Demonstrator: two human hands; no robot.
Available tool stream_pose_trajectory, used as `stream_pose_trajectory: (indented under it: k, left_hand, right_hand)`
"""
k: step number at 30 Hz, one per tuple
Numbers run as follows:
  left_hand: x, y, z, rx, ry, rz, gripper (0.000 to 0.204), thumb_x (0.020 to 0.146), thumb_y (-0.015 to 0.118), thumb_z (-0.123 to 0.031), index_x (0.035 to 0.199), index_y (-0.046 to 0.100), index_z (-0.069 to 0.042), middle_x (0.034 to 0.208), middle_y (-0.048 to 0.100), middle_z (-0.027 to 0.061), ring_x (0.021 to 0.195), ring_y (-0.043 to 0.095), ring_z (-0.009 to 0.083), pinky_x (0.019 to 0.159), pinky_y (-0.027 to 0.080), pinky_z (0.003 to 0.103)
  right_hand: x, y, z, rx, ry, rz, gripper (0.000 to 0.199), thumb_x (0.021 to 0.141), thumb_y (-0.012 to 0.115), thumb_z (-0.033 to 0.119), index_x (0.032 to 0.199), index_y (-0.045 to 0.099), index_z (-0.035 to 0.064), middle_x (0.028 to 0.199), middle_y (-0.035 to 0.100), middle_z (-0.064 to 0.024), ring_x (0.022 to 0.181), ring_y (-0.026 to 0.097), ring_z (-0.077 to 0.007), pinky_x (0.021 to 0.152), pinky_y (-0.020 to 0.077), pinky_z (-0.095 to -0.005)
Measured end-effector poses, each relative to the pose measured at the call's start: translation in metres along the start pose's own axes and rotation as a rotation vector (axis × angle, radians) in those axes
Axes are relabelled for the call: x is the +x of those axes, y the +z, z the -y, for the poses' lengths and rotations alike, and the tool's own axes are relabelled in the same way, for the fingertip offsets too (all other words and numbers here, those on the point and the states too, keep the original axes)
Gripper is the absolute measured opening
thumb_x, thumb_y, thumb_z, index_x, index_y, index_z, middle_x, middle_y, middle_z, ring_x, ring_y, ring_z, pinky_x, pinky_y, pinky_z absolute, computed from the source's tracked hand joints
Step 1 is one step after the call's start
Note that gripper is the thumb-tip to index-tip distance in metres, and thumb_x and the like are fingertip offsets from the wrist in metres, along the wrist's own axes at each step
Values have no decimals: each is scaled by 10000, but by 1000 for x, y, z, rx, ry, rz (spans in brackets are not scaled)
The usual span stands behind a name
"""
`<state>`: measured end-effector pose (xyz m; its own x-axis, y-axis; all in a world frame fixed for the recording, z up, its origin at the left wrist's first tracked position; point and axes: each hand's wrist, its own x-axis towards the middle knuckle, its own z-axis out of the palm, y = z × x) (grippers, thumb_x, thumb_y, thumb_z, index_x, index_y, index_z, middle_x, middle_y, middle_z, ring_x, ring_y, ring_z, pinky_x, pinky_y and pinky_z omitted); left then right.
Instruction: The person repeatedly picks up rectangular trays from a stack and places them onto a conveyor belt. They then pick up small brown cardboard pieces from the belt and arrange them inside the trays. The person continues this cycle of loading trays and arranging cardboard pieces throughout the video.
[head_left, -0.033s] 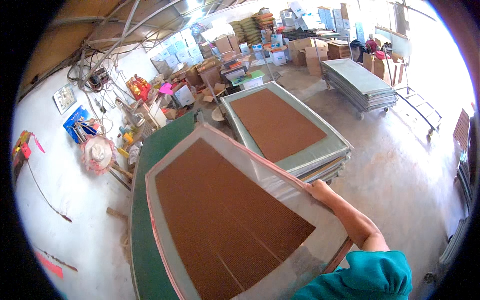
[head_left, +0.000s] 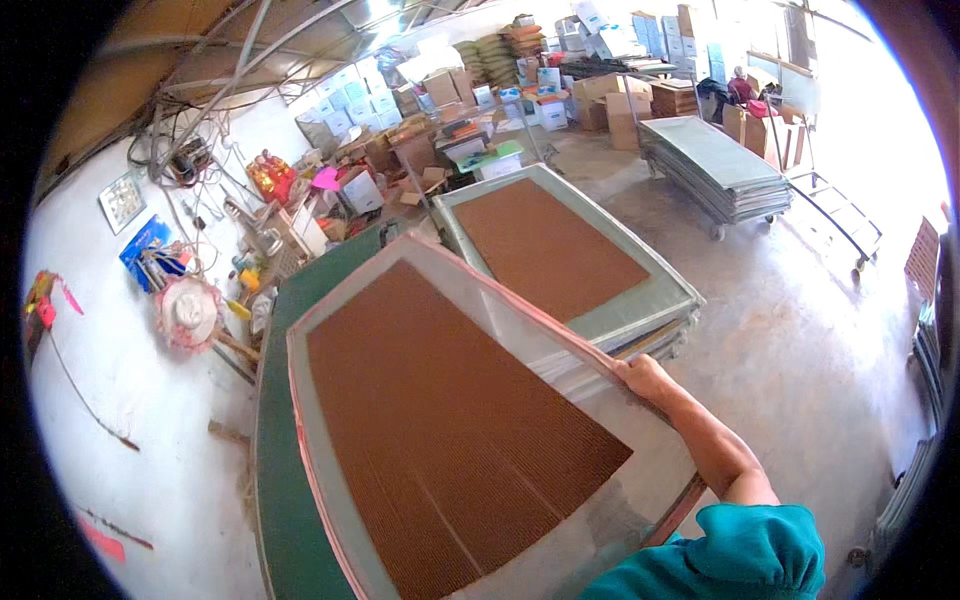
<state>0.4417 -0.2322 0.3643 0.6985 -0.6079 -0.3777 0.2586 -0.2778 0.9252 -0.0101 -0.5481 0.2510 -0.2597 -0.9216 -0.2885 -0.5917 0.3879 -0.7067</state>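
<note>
My right hand [head_left: 648,380] is closed round the right edge of a large mesh screen frame [head_left: 545,312] with a pink-edged rim. A brown, finely ribbed rectangular sheet [head_left: 450,430] covers most of its mesh, with a few pale lines near the close end. The frame is tilted above a long green table [head_left: 290,400]. Beyond it, a stack of similar frames [head_left: 690,302] has another brown sheet [head_left: 550,245] on top. My left hand is out of view, and the frame's near left end runs past the lower edge.
At the far right a wheeled cart holds stacked frames [head_left: 715,150], beside an empty metal trolley [head_left: 835,215]. Cartons [head_left: 625,110] and sacks [head_left: 488,62] are piled along the back. A hat [head_left: 190,312] and cables hang by the left wall. A person [head_left: 740,88] is far back.
The view has shifted slightly, so the surroundings sit a little farther left. The far end of the held frame appears slightly higher. My right hand keeps the same grip.
</note>
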Motion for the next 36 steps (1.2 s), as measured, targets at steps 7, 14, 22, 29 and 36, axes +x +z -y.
stream_pose_trajectory:
  k: [7, 14, 22, 29, 36]
  left_hand:
    - [64, 246, -31, 52, 148, 120, 375, 892, 460, -323, 1084, 555, -15, 1062, 551, 89, 1006, 506, 196, 892, 390, 331]
    - [215, 461, -59, 247, 85, 276, 390, 886, 480, -312, 1108, 556, -1, 1086, 554, 108, 1024, 504, 207, 902, 388, 335]
    - [309, 648, -59, 310, -131, 222, 433, 856, 549, -295, 1152, 548, 20, 1141, 552, 129, 1042, 507, 230, 914, 393, 352]
    - [337, 654, 29, 410, -399, 214, 474, 860, 553, -355, 1148, 546, 22, 1155, 551, 105, 1026, 518, 225, 887, 414, 353]
    - [368, 627, 129, 428, -431, 405, 506, 856, 551, -397, 1276, 466, -127, 1200, 527, 80, 1069, 495, 210, 846, 415, 426]
  right_hand:
    - [164, -116, -30, 231, 109, -213, 527, 810, 537, 449, 794, 647, -66, 668, 623, -181, 641, 624, -258, 650, 486, -383]
    - [354, -209, -30, 210, 210, -325, 519, 776, 593, 442, 738, 654, -72, 602, 606, -150, 543, 608, -244, 594, 481, -377]
    - [514, -241, -55, 158, 310, -324, 543, 776, 584, 479, 779, 662, -58, 645, 629, -176, 618, 638, -269, 650, 484, -384]
    - [537, -230, -78, -115, 342, -282, 548, 794, 505, 507, 828, 674, -14, 750, 650, -195, 746, 648, -301, 744, 478, -389]
    - [575, -164, -176, -235, 493, -168, 596, 783, 497, 527, 919, 649, -32, 939, 619, -257, 949, 599, -357, 843, 456, -415]
